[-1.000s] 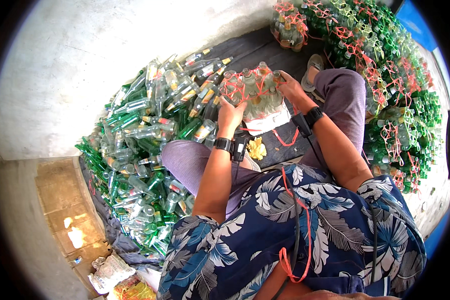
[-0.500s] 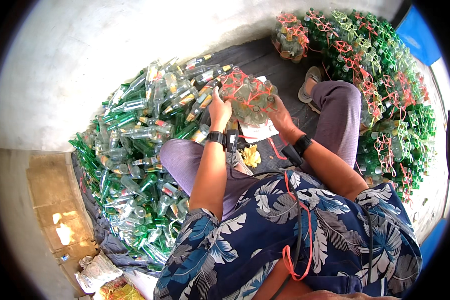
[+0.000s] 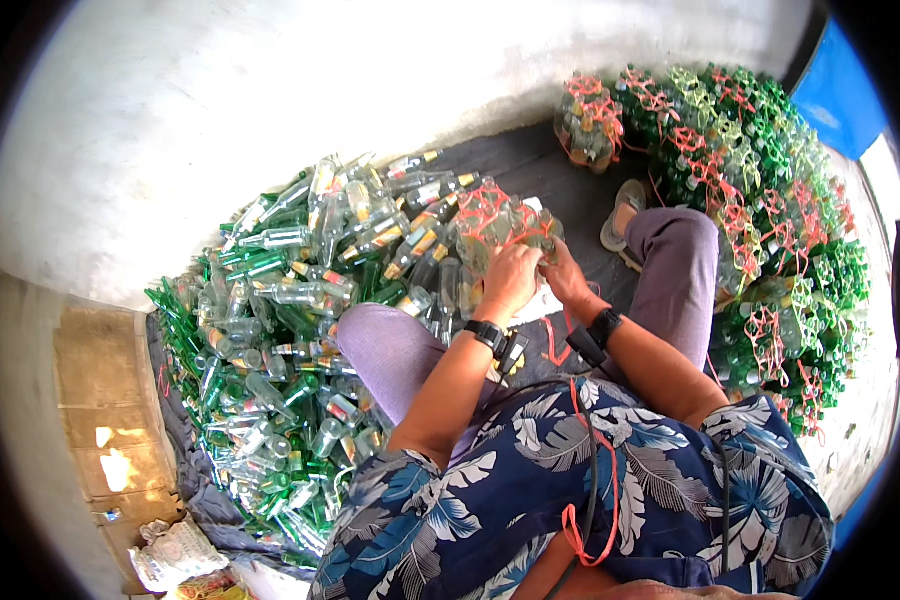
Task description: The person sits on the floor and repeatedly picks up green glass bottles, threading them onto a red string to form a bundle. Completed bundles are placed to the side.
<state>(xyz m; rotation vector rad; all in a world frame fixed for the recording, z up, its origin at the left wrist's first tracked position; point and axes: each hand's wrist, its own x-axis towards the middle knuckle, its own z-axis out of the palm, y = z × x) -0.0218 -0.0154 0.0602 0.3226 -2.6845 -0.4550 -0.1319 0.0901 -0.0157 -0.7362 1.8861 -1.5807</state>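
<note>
In front of me stands a bundle of clear glass bottles [image 3: 485, 225], their necks laced together with red plastic string [image 3: 490, 203]. At its near side my left hand [image 3: 512, 280] and my right hand [image 3: 567, 277] come together, fingertips pinched close to the bottle necks. Red string runs to the fingers and trails below the right hand; the exact grip is partly hidden by the hands. A whitish sheet [image 3: 538, 303] lies under the bundle's near edge.
A large heap of loose green and clear bottles [image 3: 290, 300] covers the left. Tied bottle bundles [image 3: 760, 190] crowd the right, and one separate bundle [image 3: 588, 125] stands at the back. Dark sheeting [image 3: 520, 155] covers the floor, with a pale wall [image 3: 270, 90] behind.
My left hand has moved from the bundle's left side to its near side, meeting my right hand. Both hands have gone from holding the bundle's sides to pinching at the string.
</note>
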